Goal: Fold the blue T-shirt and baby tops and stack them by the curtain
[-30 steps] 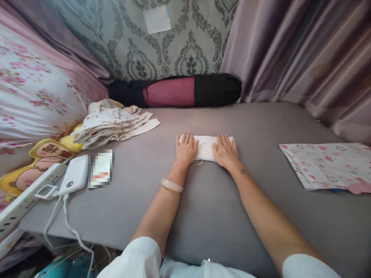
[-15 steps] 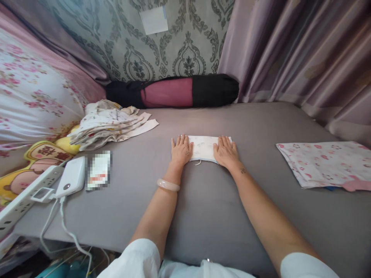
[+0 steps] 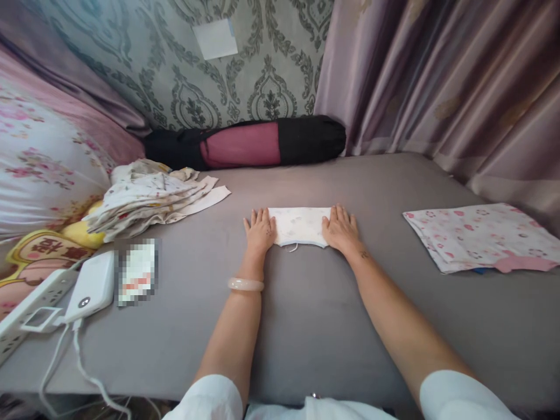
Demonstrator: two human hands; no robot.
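Fingers (image 3: 340, 213) loosely spread, left hand (image 3: 261, 231) and right hand (image 3: 343, 230) touching opposite ends of white cloth (image 3: 301, 225)

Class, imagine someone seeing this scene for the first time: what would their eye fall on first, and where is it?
Probably the left hand and right hand, palms down at opposite ends of a small white cloth in the middle of the grey surface. Next, perhaps, the long black-and-pink bag along the patterned wall, and the pink-printed folded cloth over on the right.
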